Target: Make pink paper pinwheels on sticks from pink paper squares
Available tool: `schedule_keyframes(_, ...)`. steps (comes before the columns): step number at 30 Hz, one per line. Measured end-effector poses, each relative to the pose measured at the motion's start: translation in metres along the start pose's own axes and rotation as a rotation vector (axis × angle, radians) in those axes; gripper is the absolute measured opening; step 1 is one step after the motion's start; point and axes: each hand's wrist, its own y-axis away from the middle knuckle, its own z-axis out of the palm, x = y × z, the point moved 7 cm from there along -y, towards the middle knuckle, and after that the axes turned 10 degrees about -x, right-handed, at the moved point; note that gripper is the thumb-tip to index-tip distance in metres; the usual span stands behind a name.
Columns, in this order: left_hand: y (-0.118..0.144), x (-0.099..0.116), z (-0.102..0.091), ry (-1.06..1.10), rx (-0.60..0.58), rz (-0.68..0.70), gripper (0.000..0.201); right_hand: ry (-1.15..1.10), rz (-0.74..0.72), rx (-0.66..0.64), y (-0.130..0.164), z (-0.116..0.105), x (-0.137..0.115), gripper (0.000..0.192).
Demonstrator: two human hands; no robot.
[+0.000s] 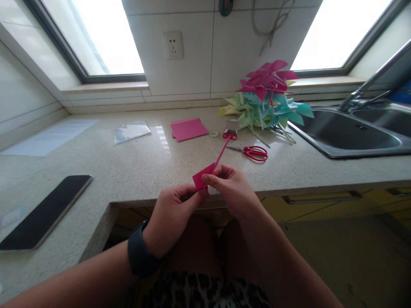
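Observation:
Over the counter's front edge, my right hand (236, 190) pinches a pink stick (222, 150) together with a piece of pink paper (198, 179). The stick slants up and away from the fingers. My left hand (175, 211) is closed on the lower edge of the same paper, its thumb close to the right thumb. How paper and stick meet is hidden by the fingers. Beyond the stick's tip sits a small open red box (230, 134). To its right lie red-handled scissors (256, 153). Pink paper sheets (189, 129) are stacked farther back.
Paper pinwheels (266, 96) in pink, blue and green are heaped by the wall, left of the steel sink (349, 132). A dark phone-like slab (51, 211), a clear plastic bag (132, 131) and a printed sheet (53, 136) lie on the left of the counter (138, 167).

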Motion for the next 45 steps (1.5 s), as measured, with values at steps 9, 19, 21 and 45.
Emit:
schedule_keyframes(9, -0.0022, 0.0017, -0.0009, 0.027, 0.019, -0.018, 0.028, 0.044, 0.005, -0.234, 0.0005, 0.005, -0.0038, 0.022)
schedule_keyframes(19, -0.0014, 0.0035, 0.0053, 0.063, -0.038, -0.022, 0.028, 0.064, 0.022, -0.178, 0.0003, 0.0008, 0.0004, 0.021)
schedule_keyframes(21, -0.001, 0.0027, 0.0061, 0.063, -0.041, -0.031, 0.029, 0.059, 0.026, -0.155, 0.0007, 0.0007, 0.0009, 0.022)
schedule_keyframes(45, 0.0011, -0.0047, 0.0036, -0.051, -0.043, -0.006, 0.033, -0.007, 0.01, -0.049, 0.002, 0.0015, -0.0014, 0.035)
